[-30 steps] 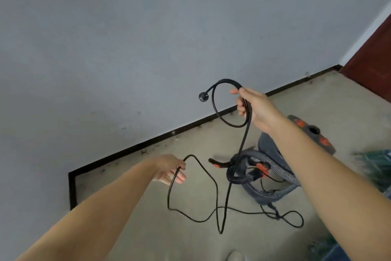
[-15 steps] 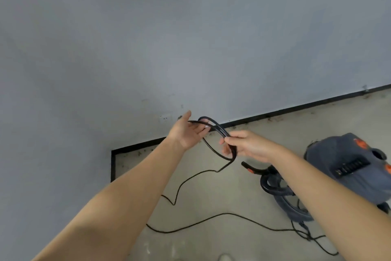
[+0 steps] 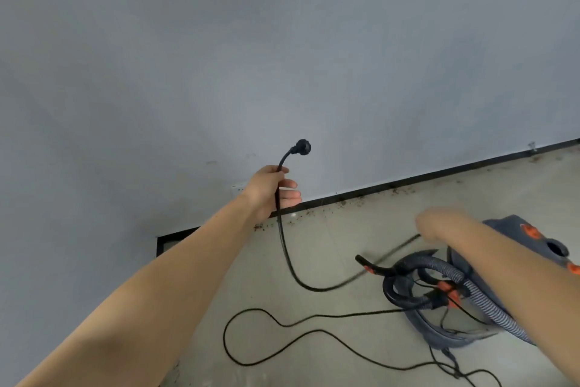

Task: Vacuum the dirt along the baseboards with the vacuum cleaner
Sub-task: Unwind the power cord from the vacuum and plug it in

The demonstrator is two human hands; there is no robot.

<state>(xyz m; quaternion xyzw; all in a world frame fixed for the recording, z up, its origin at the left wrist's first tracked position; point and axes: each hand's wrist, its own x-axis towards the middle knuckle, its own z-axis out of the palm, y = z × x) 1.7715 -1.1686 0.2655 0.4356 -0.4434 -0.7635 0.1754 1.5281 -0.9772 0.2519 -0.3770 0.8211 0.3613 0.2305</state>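
Observation:
My left hand [image 3: 270,190] grips the black power cord [image 3: 284,248] just below its plug [image 3: 302,146], which points up in front of the grey wall. The cord sags to the floor and runs up to my right hand [image 3: 434,223], which is blurred and seems to hold it. The grey vacuum cleaner [image 3: 514,261] with orange buttons lies on the floor at the right, its ribbed hose [image 3: 477,292] coiled beside it. Dark dirt specks [image 3: 342,203] lie along the black baseboard [image 3: 408,182].
A white wall socket [image 3: 237,188] shows just behind my left wrist, above the baseboard. Loose loops of cord [image 3: 251,336] trail over the beige floor in front of me. The wall corner sits at the left near the baseboard's end [image 3: 160,245].
The cord loop has been undone. My left hand now holds the plug end up alone, and my right hand has dropped down to the right toward the vacuum.

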